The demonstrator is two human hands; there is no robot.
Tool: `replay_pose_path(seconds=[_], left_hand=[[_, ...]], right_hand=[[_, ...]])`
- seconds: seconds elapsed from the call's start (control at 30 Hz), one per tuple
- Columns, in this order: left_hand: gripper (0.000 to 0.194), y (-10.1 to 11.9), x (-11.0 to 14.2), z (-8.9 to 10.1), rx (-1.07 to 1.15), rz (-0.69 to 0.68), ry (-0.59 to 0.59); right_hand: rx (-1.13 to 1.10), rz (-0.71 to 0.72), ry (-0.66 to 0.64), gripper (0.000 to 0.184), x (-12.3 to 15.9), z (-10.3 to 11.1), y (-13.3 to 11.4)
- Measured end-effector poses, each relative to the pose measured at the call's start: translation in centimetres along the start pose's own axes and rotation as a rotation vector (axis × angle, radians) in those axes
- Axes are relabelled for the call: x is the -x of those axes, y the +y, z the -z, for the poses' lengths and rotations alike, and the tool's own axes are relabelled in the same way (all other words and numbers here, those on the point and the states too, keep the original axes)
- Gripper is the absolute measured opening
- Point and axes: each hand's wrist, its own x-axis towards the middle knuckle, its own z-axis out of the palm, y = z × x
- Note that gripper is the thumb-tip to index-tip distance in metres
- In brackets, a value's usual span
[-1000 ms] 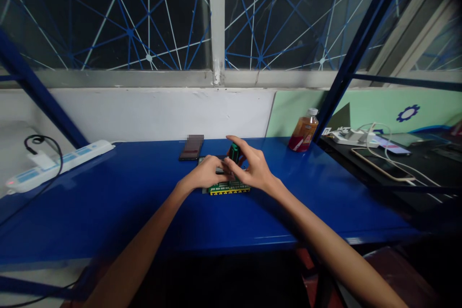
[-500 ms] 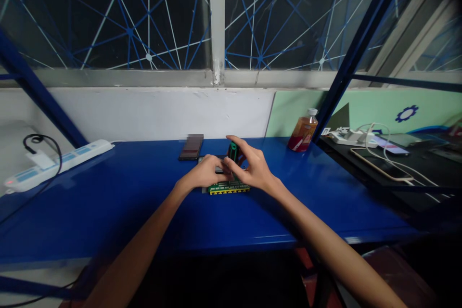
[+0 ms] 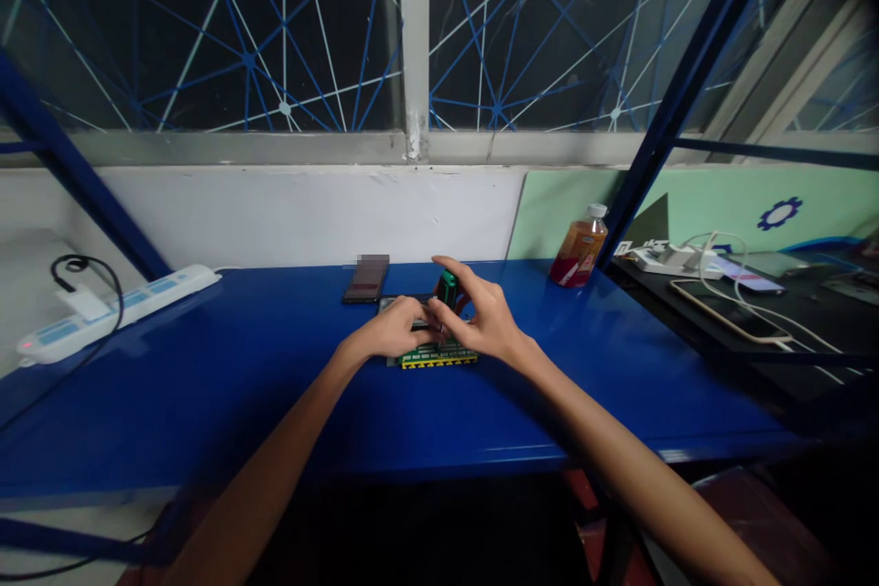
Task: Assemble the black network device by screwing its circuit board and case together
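Observation:
On the blue table lies a flat green case (image 3: 418, 355) with a yellow front edge and rows of small pale parts; both hands cover much of it. My right hand (image 3: 484, 316) curls round an upright green-and-black handle (image 3: 448, 287) above the case, its index finger arching over the top and its thumb reaching left. From the left, my left hand (image 3: 400, 327) brings its fingertips together at the lower part of the handle. Those fingertips overlap the right thumb, so what they pinch is hidden.
Behind my left hand lies a dark phone (image 3: 366, 279). A drink bottle (image 3: 580, 247) stands at the back right, and a white power strip (image 3: 157, 291) lies at the left. On the black surface at right are phones (image 3: 728, 309) and cables. Blue frame posts (image 3: 645, 156) flank the table.
The fingertips of both hands have shifted very slightly around the handle. The view has drifted a little; the handle and case stay in about the same place.

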Motion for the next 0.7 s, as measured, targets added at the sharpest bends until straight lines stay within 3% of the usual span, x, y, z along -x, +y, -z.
replay_pose_path(seconds=[0.2, 0.33, 0.7], left_hand=[[0.014, 0.16, 0.05, -0.30, -0.004, 0.034, 0.076], [0.017, 0.16, -0.01, -0.41, -0.023, 0.094, 0.059], [0.027, -0.14, -0.24, -0.41, -0.069, -0.005, 0.011]], right_hand=[[0.017, 0.007, 0.049, 0.052, -0.09, -0.20, 0.16], [0.034, 0.007, 0.049, 0.053, -0.05, -0.20, 0.11], [0.033, 0.034, 0.056, 0.050, -0.01, -0.46, -0.09]])
